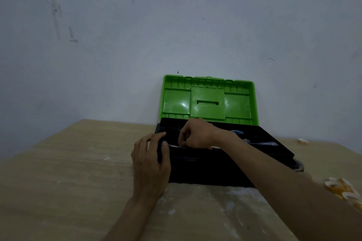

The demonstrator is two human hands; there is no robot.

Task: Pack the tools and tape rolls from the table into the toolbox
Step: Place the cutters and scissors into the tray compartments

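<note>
Your left hand (150, 162) grips the toolbox (205, 166) at its near corner, fingers curled over the rim. Your right hand (195, 135) curls down inside; holding what, can't tell. The tape rolls (340, 188) lie well right of your fingers. They're likely light, stiff and slick, so pinch through the core.
</note>
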